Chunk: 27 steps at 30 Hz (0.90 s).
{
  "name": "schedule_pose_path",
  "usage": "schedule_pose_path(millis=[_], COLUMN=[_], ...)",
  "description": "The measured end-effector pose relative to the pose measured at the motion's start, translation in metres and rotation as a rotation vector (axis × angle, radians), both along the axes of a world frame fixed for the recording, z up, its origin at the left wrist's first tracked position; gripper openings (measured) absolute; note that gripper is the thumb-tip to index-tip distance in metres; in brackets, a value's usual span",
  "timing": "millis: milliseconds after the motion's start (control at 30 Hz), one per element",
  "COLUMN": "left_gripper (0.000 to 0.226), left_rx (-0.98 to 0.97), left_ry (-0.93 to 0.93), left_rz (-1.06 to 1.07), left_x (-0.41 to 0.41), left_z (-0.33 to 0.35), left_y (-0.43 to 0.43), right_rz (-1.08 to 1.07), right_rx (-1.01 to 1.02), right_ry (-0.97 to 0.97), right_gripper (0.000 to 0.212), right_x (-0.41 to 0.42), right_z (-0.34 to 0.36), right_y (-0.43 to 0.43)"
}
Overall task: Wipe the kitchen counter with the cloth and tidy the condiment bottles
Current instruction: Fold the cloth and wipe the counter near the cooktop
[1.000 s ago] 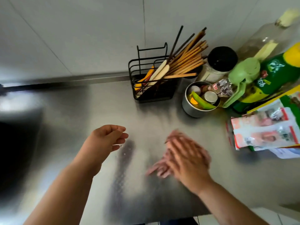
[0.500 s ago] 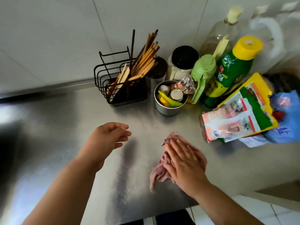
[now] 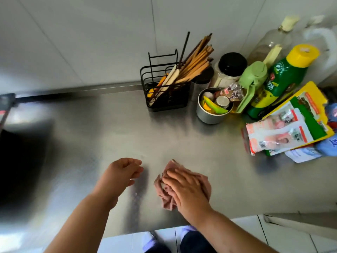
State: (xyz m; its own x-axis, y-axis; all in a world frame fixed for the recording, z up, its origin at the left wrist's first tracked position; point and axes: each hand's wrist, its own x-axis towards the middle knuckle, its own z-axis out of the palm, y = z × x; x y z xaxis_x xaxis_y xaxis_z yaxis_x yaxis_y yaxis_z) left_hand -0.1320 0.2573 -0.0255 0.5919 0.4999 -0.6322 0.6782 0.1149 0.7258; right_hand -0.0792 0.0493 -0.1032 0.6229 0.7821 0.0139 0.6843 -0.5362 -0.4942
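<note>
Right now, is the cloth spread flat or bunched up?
Bunched: the cloth lies crumpled in folds under the right hand.

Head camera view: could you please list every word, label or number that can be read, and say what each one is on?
No text can be quoted with confidence.
On the green bottle: an emblem and label print, too blurred to read.
On the red-and-white packets: printed lines, too small to read.
On the blue packet: one white character, cut off by the frame edge, unreadable.
</note>
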Motion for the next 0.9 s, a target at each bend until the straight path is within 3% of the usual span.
schedule_pose_path(millis=[100,200,300,367,467,533,633,700,800,900], left_gripper=[0.011,0.012,0.031,0.032,0.018,0.015,0.023,0.026,0.028,0.026], left_rx=[-0.047,-0.113,-0.294,-0.308,-0.147,-0.152,-0.219,-0.246,-0.262,-0.266], left_ry=[0.004,-0.013,-0.101,-0.179,-0.252,-0.306,-0.415,-0.491,-0.572,-0.611], left_rz=[0.04,0.018,-0.073,-0.11,-0.016,-0.018,-0.055,-0.041,-0.049,-0.051], left_x=[-0.024,-0.033,-0.036,-0.036,-0.036,-0.037,-0.039,-0.039,-0.037,-0.038], left_z=[-0.001,0.003,0.016,0.024,0.03,0.037,0.051,0.062,0.08,0.096], left_y=[0.008,0.011,0.018,0.019,0.026,0.03,0.036,0.039,0.042,0.047], right_rz=[-0.265,-0.612,-0.573,-0.462,-0.382,-0.335,-0.288,-0.306,-0.259,-0.222], right_rx=[0.088,0.383,0.629,0.653,0.494,0.319,0.063,0.068,0.13,0.17], right_ry=[0.184,0.613,0.971,1.136,1.087,0.962,0.578,0.491,0.591,0.536], right_gripper=[0.02,0.01,0.033,0.039,0.038,0.033,0.02,0.02,0.029,0.007], right_x=[-0.004,0.002,0.001,-0.004,-0.007,-0.007,-0.007,-0.005,0.0,0.005], right_z=[0.013,0.034,0.058,0.068,0.076,0.078,0.087,0.095,0.111,0.126], right_y=[0.03,0.059,0.086,0.093,0.087,0.081,0.078,0.078,0.085,0.093])
